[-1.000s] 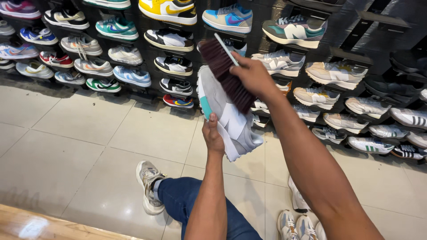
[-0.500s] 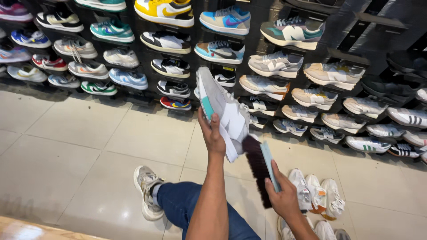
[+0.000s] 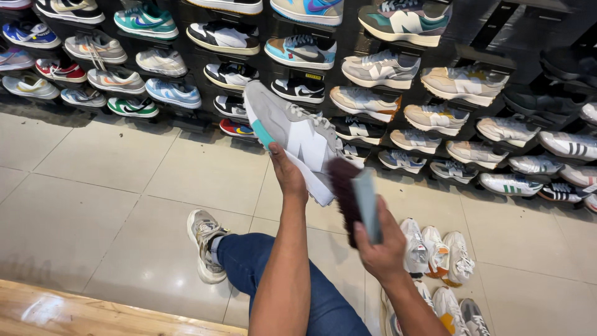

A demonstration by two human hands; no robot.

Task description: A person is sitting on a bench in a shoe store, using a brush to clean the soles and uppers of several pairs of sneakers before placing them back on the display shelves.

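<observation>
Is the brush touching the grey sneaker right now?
Yes, the brush in the right hand has its dark bristles against the toe end of the grey sneaker, which the left hand holds up.

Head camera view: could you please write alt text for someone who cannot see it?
The left hand holds up a grey sneaker while the right hand holds a brush against its toe end. Behind is a dark wall display of sneakers; below, a tiled floor.
</observation>
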